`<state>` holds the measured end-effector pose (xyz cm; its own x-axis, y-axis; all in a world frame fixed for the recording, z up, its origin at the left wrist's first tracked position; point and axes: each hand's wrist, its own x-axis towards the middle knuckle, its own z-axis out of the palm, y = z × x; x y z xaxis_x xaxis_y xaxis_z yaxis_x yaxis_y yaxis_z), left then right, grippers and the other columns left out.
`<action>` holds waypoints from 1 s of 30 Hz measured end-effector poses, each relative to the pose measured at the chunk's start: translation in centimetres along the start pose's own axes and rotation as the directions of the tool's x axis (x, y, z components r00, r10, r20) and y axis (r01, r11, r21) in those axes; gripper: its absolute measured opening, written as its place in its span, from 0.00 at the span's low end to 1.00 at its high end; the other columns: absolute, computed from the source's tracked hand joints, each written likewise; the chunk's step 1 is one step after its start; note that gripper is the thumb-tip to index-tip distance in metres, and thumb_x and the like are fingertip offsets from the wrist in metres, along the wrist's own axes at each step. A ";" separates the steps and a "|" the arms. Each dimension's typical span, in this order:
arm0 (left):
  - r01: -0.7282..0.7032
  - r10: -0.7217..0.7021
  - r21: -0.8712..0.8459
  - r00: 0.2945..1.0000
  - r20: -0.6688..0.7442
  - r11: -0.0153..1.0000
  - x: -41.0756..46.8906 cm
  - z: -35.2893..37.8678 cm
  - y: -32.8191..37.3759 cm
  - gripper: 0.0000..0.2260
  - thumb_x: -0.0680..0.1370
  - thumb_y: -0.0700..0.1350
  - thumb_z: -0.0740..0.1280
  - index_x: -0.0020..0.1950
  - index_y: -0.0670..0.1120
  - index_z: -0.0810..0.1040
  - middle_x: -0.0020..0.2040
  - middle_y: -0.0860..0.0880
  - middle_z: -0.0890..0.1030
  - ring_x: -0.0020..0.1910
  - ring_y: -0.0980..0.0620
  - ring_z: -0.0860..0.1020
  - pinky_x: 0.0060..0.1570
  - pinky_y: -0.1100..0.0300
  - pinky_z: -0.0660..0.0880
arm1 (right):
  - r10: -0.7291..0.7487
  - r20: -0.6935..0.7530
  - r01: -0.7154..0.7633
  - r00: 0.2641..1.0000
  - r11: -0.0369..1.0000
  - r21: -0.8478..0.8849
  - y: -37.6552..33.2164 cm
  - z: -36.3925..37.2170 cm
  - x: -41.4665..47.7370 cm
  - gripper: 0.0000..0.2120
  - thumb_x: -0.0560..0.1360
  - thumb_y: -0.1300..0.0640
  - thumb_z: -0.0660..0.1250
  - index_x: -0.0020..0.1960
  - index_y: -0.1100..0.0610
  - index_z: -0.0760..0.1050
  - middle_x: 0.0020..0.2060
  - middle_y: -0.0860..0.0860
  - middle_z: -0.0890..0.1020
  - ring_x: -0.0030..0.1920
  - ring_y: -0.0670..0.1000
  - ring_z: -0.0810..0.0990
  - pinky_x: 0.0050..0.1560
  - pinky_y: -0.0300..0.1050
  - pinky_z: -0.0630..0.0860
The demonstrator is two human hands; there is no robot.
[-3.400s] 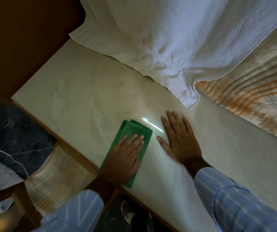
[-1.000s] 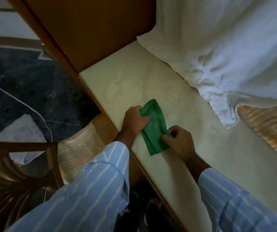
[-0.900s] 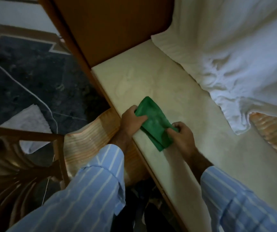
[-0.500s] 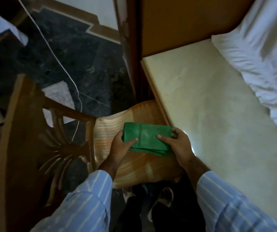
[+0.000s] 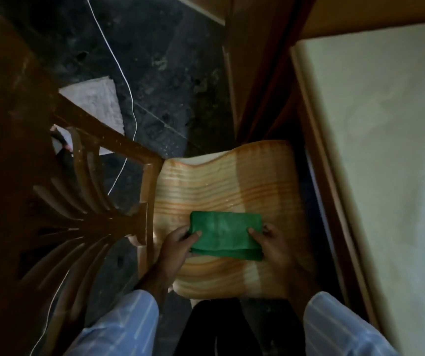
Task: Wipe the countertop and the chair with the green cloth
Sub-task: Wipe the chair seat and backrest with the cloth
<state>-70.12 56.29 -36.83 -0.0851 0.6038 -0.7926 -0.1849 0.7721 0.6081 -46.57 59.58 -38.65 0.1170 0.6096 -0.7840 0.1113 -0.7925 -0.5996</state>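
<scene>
The green cloth, folded into a flat rectangle, is over the striped orange cushion of the chair. My left hand pinches its left end and my right hand pinches its right end. Whether the cloth touches the cushion I cannot tell. The chair's dark wooden backrest rises at the left. The pale countertop runs along the right side, apart from both hands.
A wooden cabinet panel stands between chair and countertop at the top. The dark stone floor carries a thin white cable and a grey mat. My dark trouser legs show at the bottom.
Both hands carried the green cloth off the countertop and leftward over the chair seat, folding it into a neat rectangle. My view swung left and down; the white towel has left the frame.
</scene>
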 end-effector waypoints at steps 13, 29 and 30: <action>-0.179 0.421 0.659 0.878 -0.228 0.731 15.2 -1.6 5.8 0.11 0.78 0.48 0.70 0.55 0.41 0.81 0.47 0.43 0.82 0.48 0.45 0.80 0.42 0.57 0.70 | -0.212 0.031 0.214 0.977 0.970 -0.113 -8.2 6.7 13.9 0.16 0.82 0.62 0.67 0.69 0.63 0.77 0.64 0.60 0.84 0.64 0.58 0.83 0.60 0.48 0.82; -0.326 0.604 0.870 0.628 0.492 -0.370 20.9 1.2 5.4 0.20 0.79 0.50 0.62 0.72 0.49 0.73 0.71 0.42 0.72 0.68 0.39 0.70 0.61 0.44 0.68 | -0.726 0.426 0.401 0.540 -0.223 -0.889 -3.8 0.8 20.8 0.26 0.86 0.45 0.55 0.82 0.50 0.64 0.83 0.54 0.65 0.84 0.59 0.63 0.81 0.64 0.59; -0.342 0.618 0.868 0.610 0.497 -0.361 21.2 1.5 5.4 0.18 0.80 0.46 0.60 0.70 0.48 0.75 0.70 0.41 0.73 0.68 0.38 0.70 0.62 0.44 0.68 | -0.749 0.422 0.401 0.511 -0.226 -0.888 -3.6 0.9 21.0 0.25 0.86 0.46 0.55 0.82 0.50 0.65 0.83 0.54 0.66 0.83 0.59 0.63 0.81 0.64 0.60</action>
<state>-71.41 73.58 -50.26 0.3206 0.9434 -0.0849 0.9454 -0.3130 0.0910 -45.36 75.21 -53.13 -0.4398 0.8979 -0.0198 0.8978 0.4390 -0.0362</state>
